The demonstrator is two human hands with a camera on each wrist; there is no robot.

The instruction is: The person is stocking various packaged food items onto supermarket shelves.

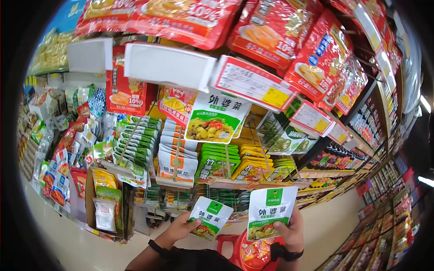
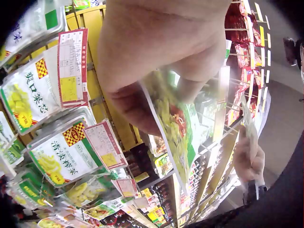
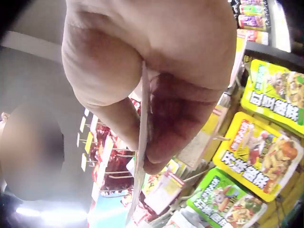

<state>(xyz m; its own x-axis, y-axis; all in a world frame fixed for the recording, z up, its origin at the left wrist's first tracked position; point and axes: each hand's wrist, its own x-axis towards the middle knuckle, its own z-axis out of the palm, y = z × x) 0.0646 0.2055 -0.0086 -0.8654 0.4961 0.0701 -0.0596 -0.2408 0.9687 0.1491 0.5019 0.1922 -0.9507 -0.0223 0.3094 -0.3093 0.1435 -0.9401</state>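
Note:
My left hand [image 1: 181,229] pinches a white and green food pouch [image 1: 210,218], thumb on its front and fingers behind. In the left wrist view that pouch [image 2: 178,130] shows pictured vegetables on its face. A second pouch [image 1: 270,210] of the same print is held by my right hand [image 1: 291,230], its thumb over the lower front. Edge-on in the right wrist view, the right pouch [image 3: 142,137] runs between thumb and fingers. Both pouches stand side by side, apart, faces toward the head camera. More pouches of that print [image 1: 217,117] hang on the rack above them.
Hooks ahead carry green pouches [image 1: 217,162], yellow pouches [image 1: 254,165] and white-orange pouches [image 1: 177,158]. Red bags [image 1: 275,34] hang above behind price tags [image 1: 253,83]. Below my hands stands a red stool [image 1: 235,248] bearing red packets. A cardboard box [image 1: 129,212] of packets is at left.

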